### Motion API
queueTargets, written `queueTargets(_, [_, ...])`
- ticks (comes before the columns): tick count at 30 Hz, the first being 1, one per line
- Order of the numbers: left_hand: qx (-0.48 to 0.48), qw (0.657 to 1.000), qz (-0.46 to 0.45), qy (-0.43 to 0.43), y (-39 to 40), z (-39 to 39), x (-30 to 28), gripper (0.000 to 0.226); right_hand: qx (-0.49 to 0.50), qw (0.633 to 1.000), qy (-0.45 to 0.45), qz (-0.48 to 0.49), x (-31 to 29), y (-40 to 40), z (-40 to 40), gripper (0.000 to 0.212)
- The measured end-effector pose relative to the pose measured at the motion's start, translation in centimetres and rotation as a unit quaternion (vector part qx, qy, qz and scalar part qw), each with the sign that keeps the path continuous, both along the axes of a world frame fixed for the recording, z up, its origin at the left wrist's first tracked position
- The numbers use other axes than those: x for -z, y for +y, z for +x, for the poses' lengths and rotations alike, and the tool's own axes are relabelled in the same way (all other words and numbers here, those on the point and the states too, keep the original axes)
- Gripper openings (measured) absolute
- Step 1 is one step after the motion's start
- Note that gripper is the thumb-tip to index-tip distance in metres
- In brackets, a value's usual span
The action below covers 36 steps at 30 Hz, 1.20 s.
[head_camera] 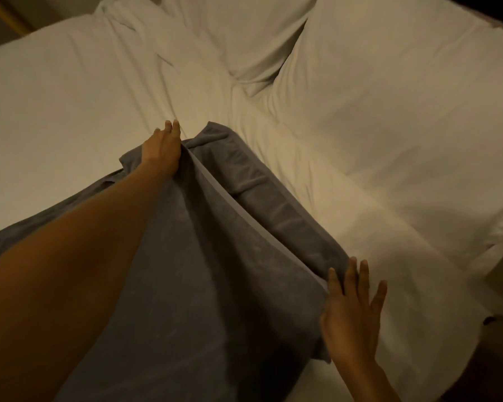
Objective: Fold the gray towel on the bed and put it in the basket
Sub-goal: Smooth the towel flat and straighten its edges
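The gray towel [204,271] lies on the white bed [70,111], its top layer raised in a ridge with a pale hem running between my hands. My left hand [161,149] is at the far end of that hem. Its fingers point forward, and the cloth bunches and pulls tight at its thumb side, where it pinches the towel. My right hand [352,311] is at the near end of the hem, fingers straight and spread, with its thumb side touching the towel's corner. A lower towel layer [273,204] lies flat to the right of the hem. No basket is in view.
White pillows [244,39] lie rumpled at the head of the bed, and a white duvet [389,126] covers the right side. The bed's right edge [476,323] drops to a dark floor at the lower right.
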<state>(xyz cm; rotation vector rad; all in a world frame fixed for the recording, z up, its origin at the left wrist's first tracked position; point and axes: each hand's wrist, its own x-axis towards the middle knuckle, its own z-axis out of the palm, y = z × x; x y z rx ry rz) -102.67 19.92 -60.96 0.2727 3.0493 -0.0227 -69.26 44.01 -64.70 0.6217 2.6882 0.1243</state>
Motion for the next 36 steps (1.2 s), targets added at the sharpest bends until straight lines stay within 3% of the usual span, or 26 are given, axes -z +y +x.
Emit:
queueTargets(7, [-0.038,0.995,0.094,-0.01,5.2,-2.4,1.8,0.066,0.022,1.0,-0.017,0.004,0.8,5.0,-2.6,0.072])
queueTargets(16, [-0.043,0.995,0.083,-0.038,8.3,-5.8,5.1,0.064,-0.044,0.98,0.184,-0.054,3.2,7.4,-3.9,0.05])
queueTargets(19, [-0.027,0.996,0.074,-0.047,10.0,-6.7,6.1,0.064,-0.039,0.98,0.191,-0.049,4.2,9.5,-4.5,0.069])
queueTargets(22, [0.005,0.996,0.077,-0.032,12.2,-9.1,5.1,0.06,-0.044,0.977,0.209,-0.028,4.4,11.6,-5.9,0.06])
queueTargets(25, [0.017,0.991,0.135,-0.019,14.3,-12.1,4.0,0.054,-0.073,0.971,0.228,-0.004,5.2,13.0,-7.5,0.061])
queueTargets(30, [0.038,0.991,0.123,-0.023,16.0,-10.6,7.3,0.069,-0.069,0.961,0.266,-0.026,7.3,11.6,-8.9,0.055])
queueTargets(33, [0.001,0.993,0.113,-0.02,16.4,-7.3,10.4,0.081,-0.135,0.96,0.236,-0.066,8.1,8.9,-9.0,0.057])
queueTargets(36, [-0.084,0.984,0.15,-0.043,16.6,-4.5,12.8,0.071,-0.187,0.962,0.168,-0.107,9.2,7.8,-8.9,0.054])
